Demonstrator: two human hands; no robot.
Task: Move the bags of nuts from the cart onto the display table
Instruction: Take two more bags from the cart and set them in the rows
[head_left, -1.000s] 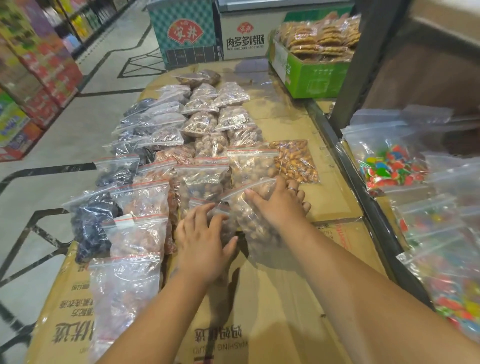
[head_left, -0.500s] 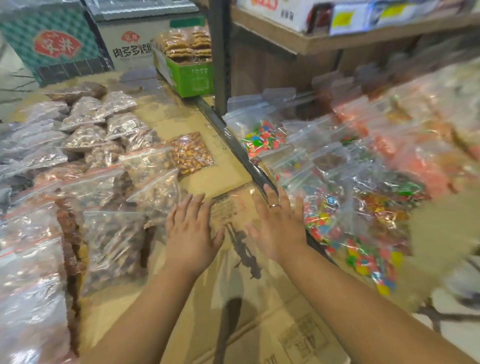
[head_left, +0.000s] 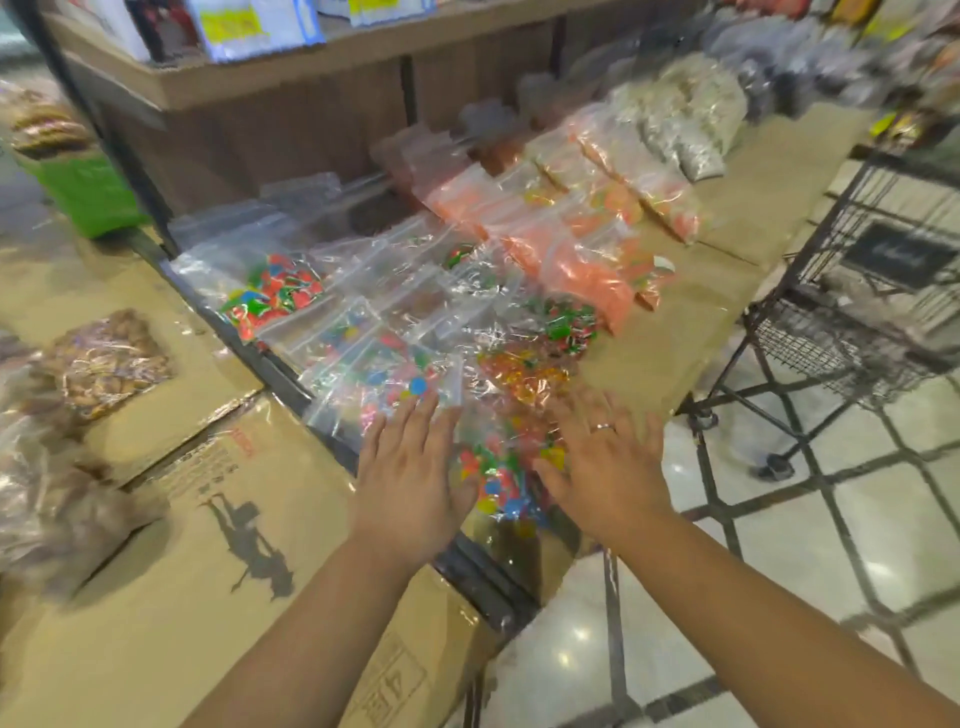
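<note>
Clear bags of nuts lie at the far left on the cardboard-covered display table. A black wire cart stands at the right edge. My left hand and my right hand hover side by side with straight, spread fingers above bags of colourful candy at the table's front corner. Neither hand holds anything. A ring shows on my right hand.
More clear bags of candy, orange snacks and pale snacks cover the cardboard surface to the right. A wooden shelf rises behind. A green box sits at the back left. Tiled floor lies below the cart.
The view has swung right, away from the nut bags toward the candy bags and the cart. Both hands let go of the nut bags and moved right, now spread above the candy.
</note>
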